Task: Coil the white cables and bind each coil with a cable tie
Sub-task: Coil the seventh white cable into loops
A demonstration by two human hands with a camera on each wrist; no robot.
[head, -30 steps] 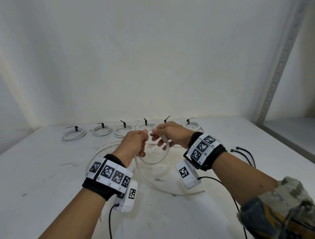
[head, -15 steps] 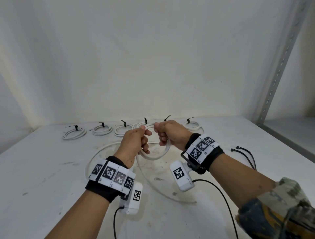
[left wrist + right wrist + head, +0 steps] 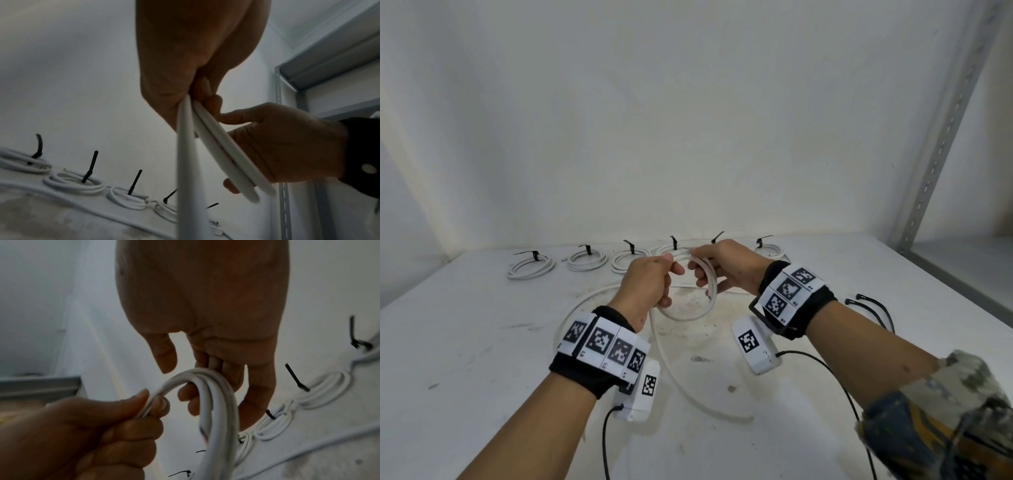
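Observation:
Both hands hold a small coil of white cable [image 3: 690, 313] above the middle of the white table [image 3: 465, 359]. My left hand [image 3: 671, 274] grips the coil's left side, with its thumb pinching the strands [image 3: 152, 404]. My right hand [image 3: 700, 270] has its fingers [image 3: 185, 395] curled through the loops from the right. The right wrist view shows several strands [image 3: 216, 402] bunched together. The cable's loose tail [image 3: 688, 387] runs from the left hand down across the table toward me. Two loose black cable ties [image 3: 869, 308] lie to the right of my right wrist.
Several finished white coils with black ties stand in a row along the back wall, from the far-left coil [image 3: 530, 267] to the far-right coil [image 3: 768, 248]. A grey metal shelf post [image 3: 941, 144] rises at the right, with a lower shelf [image 3: 969, 263] beside it.
Both hands rose a little and came closer together. Another loop has gone onto the coil, and the loose tail has slid left and toward me across the table.

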